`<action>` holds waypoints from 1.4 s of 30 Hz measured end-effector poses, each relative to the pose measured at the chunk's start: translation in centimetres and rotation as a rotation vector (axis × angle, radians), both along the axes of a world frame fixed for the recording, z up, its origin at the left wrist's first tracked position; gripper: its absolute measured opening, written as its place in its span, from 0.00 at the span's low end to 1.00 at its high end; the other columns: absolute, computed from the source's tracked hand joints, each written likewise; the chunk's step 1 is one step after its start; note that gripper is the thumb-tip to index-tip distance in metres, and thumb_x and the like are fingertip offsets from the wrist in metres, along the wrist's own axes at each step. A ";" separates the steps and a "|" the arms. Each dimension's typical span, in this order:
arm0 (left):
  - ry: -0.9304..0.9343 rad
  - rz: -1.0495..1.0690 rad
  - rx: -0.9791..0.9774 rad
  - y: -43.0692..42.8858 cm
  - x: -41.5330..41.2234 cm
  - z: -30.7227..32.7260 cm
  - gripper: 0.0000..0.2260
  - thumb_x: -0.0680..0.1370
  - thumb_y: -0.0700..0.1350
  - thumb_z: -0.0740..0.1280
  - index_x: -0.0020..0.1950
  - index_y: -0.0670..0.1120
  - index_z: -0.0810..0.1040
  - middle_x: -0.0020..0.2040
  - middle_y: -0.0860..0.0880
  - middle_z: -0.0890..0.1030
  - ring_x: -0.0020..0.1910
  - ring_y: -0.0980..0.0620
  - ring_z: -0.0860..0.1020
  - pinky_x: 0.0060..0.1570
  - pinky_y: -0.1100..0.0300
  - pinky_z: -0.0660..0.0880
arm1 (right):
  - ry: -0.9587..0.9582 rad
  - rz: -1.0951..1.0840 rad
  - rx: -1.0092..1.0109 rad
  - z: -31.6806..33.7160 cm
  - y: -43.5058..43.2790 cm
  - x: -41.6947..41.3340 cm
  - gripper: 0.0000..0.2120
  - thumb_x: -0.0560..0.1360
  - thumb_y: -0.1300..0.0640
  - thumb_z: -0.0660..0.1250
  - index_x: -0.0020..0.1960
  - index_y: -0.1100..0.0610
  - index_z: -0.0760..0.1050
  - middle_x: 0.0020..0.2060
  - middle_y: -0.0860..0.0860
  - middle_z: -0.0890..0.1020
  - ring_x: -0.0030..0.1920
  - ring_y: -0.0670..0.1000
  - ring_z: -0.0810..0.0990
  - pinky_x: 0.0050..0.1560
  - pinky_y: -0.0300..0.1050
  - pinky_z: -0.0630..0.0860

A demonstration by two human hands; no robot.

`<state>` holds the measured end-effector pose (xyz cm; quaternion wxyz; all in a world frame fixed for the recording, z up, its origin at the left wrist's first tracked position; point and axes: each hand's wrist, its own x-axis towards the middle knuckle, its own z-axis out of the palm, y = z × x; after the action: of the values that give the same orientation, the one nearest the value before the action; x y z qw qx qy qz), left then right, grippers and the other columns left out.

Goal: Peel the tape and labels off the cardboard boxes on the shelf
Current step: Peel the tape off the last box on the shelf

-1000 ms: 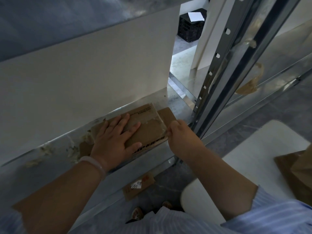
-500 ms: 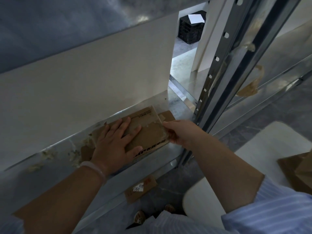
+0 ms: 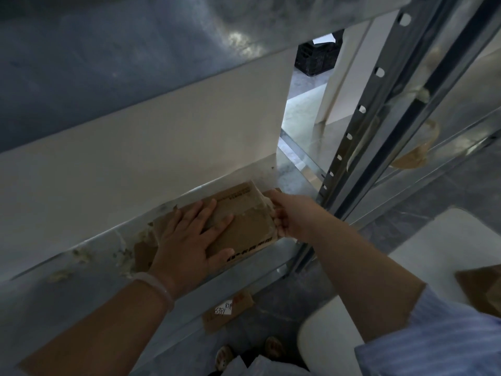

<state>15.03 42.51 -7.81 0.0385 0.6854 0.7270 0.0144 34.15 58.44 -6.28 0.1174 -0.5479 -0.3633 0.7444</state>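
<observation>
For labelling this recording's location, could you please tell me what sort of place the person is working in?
Most likely a storeroom or warehouse: a galvanised metal shelf with a perforated steel upright, a black plastic crate behind, and a flattened cardboard box whose tape the right hand pinches.

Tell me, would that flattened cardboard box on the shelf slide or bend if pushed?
The box probably slides easily on the smooth metal shelf: the left hand presses it flat. Likely fairly stiff, since it lies flat.

Right hand (image 3: 292,216) slid to far corner of cardboard box (image 3: 245,229), wrist rolled over — perhaps pinching tape (image 3: 263,205)
</observation>
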 end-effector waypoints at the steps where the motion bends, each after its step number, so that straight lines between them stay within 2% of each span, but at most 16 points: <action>1: 0.000 -0.001 0.002 0.0 0.0 0.0 0.30 0.76 0.72 0.43 0.75 0.63 0.58 0.78 0.51 0.57 0.76 0.47 0.57 0.73 0.43 0.50 | -0.045 0.036 0.041 0.3 0.3 -0.3 0.12 0.75 0.50 0.70 0.49 0.60 0.78 0.37 0.56 0.78 0.37 0.55 0.76 0.42 0.47 0.74; 3: 0.005 -0.013 0.008 -0.1 -0.1 0.1 0.29 0.76 0.71 0.44 0.75 0.63 0.58 0.78 0.51 0.58 0.76 0.47 0.57 0.73 0.45 0.50 | -0.086 0.035 0.095 0.4 0.8 -0.9 0.09 0.75 0.54 0.71 0.48 0.60 0.77 0.39 0.58 0.80 0.39 0.55 0.80 0.42 0.46 0.78; 5: 0.000 -0.037 0.010 -0.3 -0.2 0.1 0.29 0.77 0.71 0.45 0.75 0.63 0.58 0.78 0.51 0.58 0.76 0.47 0.58 0.72 0.46 0.50 | -0.038 -0.015 0.042 0.5 1.1 -1.4 0.07 0.75 0.58 0.71 0.49 0.62 0.78 0.44 0.60 0.80 0.47 0.58 0.81 0.49 0.49 0.80; 8: -0.007 -0.055 0.013 -0.4 -0.3 0.1 0.28 0.77 0.70 0.46 0.75 0.63 0.58 0.78 0.51 0.57 0.76 0.48 0.57 0.72 0.45 0.51 | 0.027 0.003 -0.107 0.3 1.5 -1.8 0.05 0.77 0.60 0.66 0.44 0.60 0.75 0.44 0.58 0.77 0.47 0.56 0.75 0.55 0.49 0.73; 9: -0.010 -0.057 0.014 -0.5 -0.4 0.1 0.28 0.77 0.70 0.46 0.75 0.63 0.58 0.78 0.51 0.57 0.76 0.48 0.56 0.72 0.44 0.52 | 0.017 0.025 -0.139 0.2 1.8 -1.9 0.08 0.78 0.58 0.65 0.42 0.59 0.74 0.41 0.56 0.77 0.44 0.55 0.74 0.54 0.48 0.73; 11: -0.013 -0.068 0.010 -0.6 -0.4 0.1 0.28 0.77 0.71 0.46 0.76 0.64 0.57 0.78 0.51 0.56 0.76 0.48 0.56 0.72 0.42 0.53 | -0.018 0.084 -0.174 0.5 2.1 -2.0 0.11 0.79 0.54 0.63 0.38 0.56 0.73 0.32 0.51 0.75 0.33 0.49 0.72 0.42 0.42 0.72; 13: -0.012 -0.081 0.009 -0.6 -0.4 0.1 0.28 0.77 0.71 0.46 0.76 0.64 0.56 0.78 0.51 0.56 0.76 0.47 0.56 0.72 0.41 0.53 | -0.037 0.140 -0.197 0.9 2.3 -2.1 0.12 0.78 0.52 0.65 0.38 0.55 0.72 0.29 0.49 0.72 0.29 0.46 0.67 0.33 0.38 0.66; 17: -0.004 -0.080 0.007 -0.6 -0.5 0.0 0.28 0.77 0.70 0.47 0.76 0.64 0.56 0.78 0.51 0.56 0.76 0.47 0.56 0.72 0.41 0.53 | -0.009 0.167 -0.152 0.8 2.6 -2.4 0.11 0.78 0.55 0.65 0.37 0.55 0.72 0.29 0.49 0.70 0.29 0.46 0.65 0.35 0.39 0.64; 19: -0.007 -0.078 0.007 -0.6 -0.5 -0.1 0.28 0.77 0.71 0.46 0.76 0.64 0.56 0.78 0.52 0.56 0.77 0.48 0.55 0.72 0.42 0.52 | 0.010 0.137 -0.080 0.6 2.3 -2.6 0.11 0.78 0.57 0.65 0.38 0.55 0.72 0.29 0.50 0.70 0.29 0.46 0.66 0.38 0.41 0.66; 22: -0.011 -0.069 0.014 -0.6 -0.5 0.0 0.28 0.77 0.71 0.46 0.75 0.64 0.57 0.78 0.52 0.56 0.76 0.48 0.56 0.72 0.43 0.52 | 0.003 0.100 0.146 0.6 1.5 -2.8 0.08 0.78 0.57 0.66 0.41 0.59 0.74 0.30 0.53 0.73 0.29 0.49 0.71 0.35 0.43 0.69; 27: -0.011 -0.059 0.016 -0.4 -0.5 0.0 0.28 0.76 0.71 0.46 0.75 0.66 0.54 0.78 0.51 0.56 0.76 0.47 0.57 0.72 0.41 0.54 | -0.266 0.345 0.737 1.0 1.0 -2.4 0.13 0.81 0.51 0.58 0.50 0.58 0.76 0.44 0.52 0.79 0.46 0.51 0.77 0.45 0.43 0.72; 30: -0.009 -0.066 0.013 -0.4 -0.4 0.0 0.28 0.76 0.71 0.47 0.75 0.65 0.55 0.78 0.51 0.56 0.76 0.46 0.57 0.71 0.40 0.56 | -0.304 0.353 0.820 0.7 0.8 -2.0 0.12 0.81 0.51 0.57 0.50 0.57 0.75 0.45 0.53 0.79 0.45 0.50 0.77 0.44 0.42 0.72; 32: -0.014 -0.068 0.014 -0.5 -0.4 -0.1 0.28 0.76 0.71 0.47 0.75 0.66 0.53 0.78 0.51 0.55 0.76 0.47 0.56 0.71 0.40 0.55 | -0.293 0.278 0.690 0.4 0.8 -1.9 0.10 0.80 0.50 0.60 0.48 0.54 0.76 0.44 0.51 0.80 0.45 0.50 0.78 0.44 0.43 0.75; 36: -0.023 -0.060 0.014 -0.5 -0.4 -0.2 0.28 0.76 0.72 0.45 0.75 0.68 0.51 0.79 0.53 0.54 0.77 0.49 0.54 0.72 0.41 0.54 | -0.018 -0.089 0.061 0.8 1.2 -2.0 0.09 0.77 0.56 0.68 0.48 0.62 0.78 0.42 0.58 0.78 0.42 0.55 0.76 0.52 0.54 0.79; 40: -0.007 -0.094 0.011 -0.8 -0.7 -0.1 0.28 0.76 0.71 0.46 0.75 0.67 0.51 0.79 0.53 0.53 0.77 0.49 0.53 0.72 0.43 0.51 | 0.103 0.015 -0.142 2.2 2.3 -1.8 0.05 0.78 0.62 0.66 0.43 0.61 0.74 0.37 0.55 0.77 0.37 0.51 0.77 0.43 0.46 0.80; 42: 0.006 -0.106 0.014 -0.9 -0.8 0.0 0.28 0.76 0.71 0.47 0.75 0.66 0.52 0.79 0.53 0.53 0.77 0.49 0.53 0.72 0.45 0.50 | 0.082 0.053 -0.164 2.9 2.7 -1.6 0.05 0.78 0.65 0.65 0.43 0.62 0.73 0.36 0.55 0.78 0.38 0.52 0.78 0.43 0.47 0.80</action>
<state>14.26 41.56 -7.84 0.0321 0.7232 0.6898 0.0153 32.55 61.15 -3.41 0.0674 -0.5149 -0.3101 0.7964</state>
